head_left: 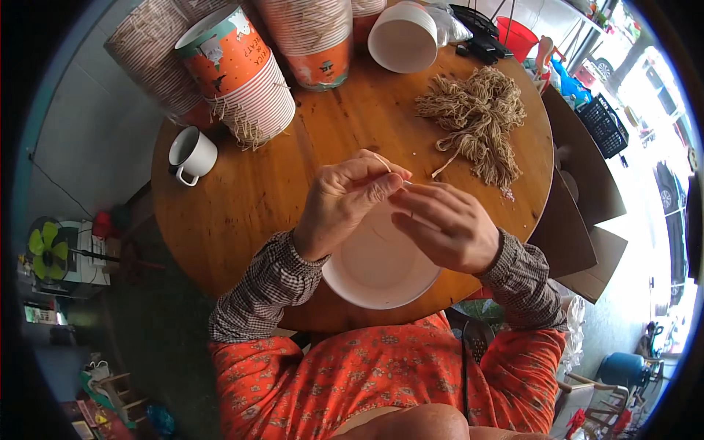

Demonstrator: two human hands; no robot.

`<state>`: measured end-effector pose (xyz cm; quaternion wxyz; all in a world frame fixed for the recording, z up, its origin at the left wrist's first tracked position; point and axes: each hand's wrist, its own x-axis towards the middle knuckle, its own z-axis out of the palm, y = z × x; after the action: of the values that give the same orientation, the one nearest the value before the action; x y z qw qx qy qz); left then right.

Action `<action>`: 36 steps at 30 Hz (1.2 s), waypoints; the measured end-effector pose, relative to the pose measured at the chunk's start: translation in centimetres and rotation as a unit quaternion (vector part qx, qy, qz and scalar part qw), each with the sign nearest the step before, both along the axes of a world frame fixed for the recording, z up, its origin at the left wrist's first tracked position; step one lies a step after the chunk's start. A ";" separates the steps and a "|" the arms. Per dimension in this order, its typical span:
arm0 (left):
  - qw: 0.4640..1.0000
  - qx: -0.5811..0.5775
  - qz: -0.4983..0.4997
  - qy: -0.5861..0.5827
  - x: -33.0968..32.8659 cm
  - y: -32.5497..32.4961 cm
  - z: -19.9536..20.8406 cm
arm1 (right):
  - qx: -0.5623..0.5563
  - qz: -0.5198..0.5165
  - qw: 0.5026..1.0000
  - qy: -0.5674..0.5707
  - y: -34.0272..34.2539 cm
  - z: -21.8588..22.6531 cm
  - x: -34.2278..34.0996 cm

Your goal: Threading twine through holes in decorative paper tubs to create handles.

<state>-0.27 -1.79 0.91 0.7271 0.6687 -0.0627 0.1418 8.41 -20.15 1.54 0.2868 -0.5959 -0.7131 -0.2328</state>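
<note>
My left hand is closed in a pinch on a thin pale cord, with thumb and forefinger together. My right hand meets it, its fingertips closed at the cord by the left thumb; its other fingers are slightly blurred. Both hands are above a white paper bucket, which stands at the table's near edge with its mouth up. The hands cover the bucket's far rim. Beyond my right hand lies a heap of tan twine cords, with one loose end trailing toward my fingers.
Stacked orange-printed paper buckets with twine handles stand far left on the round wooden table. A white mug sits near its left edge. At the back lies a white bucket stack. Cardboard boxes stand right, a green fan left.
</note>
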 end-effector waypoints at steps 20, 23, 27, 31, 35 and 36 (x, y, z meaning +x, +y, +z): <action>0.929 0.319 0.138 -0.124 -1.1 0.1 1.1 | 0.059 -0.113 0.890 0.438 1.8 0.2 -1.0; 0.891 0.390 0.172 -0.159 -0.5 0.2 0.7 | -0.006 -0.076 0.814 0.576 1.7 1.0 -1.5; 0.891 0.379 0.180 -0.169 -0.3 -0.5 1.3 | -0.021 0.042 0.691 0.722 1.7 0.3 -0.8; 0.889 0.382 0.190 -0.167 -0.2 -0.7 1.3 | -0.033 0.009 0.726 0.687 1.4 0.1 0.7; 0.849 0.504 0.114 -0.109 -2.9 -3.5 1.5 | 0.060 -0.041 0.765 0.640 1.1 -0.2 3.9; 0.832 0.541 0.089 -0.089 -4.3 -5.2 1.2 | 0.092 -0.047 0.759 0.643 1.0 0.1 5.0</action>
<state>-4.61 -7.01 2.11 0.2248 0.9425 -0.1337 0.2080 13.38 -19.11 1.64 0.7201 -0.6089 -0.3073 0.1276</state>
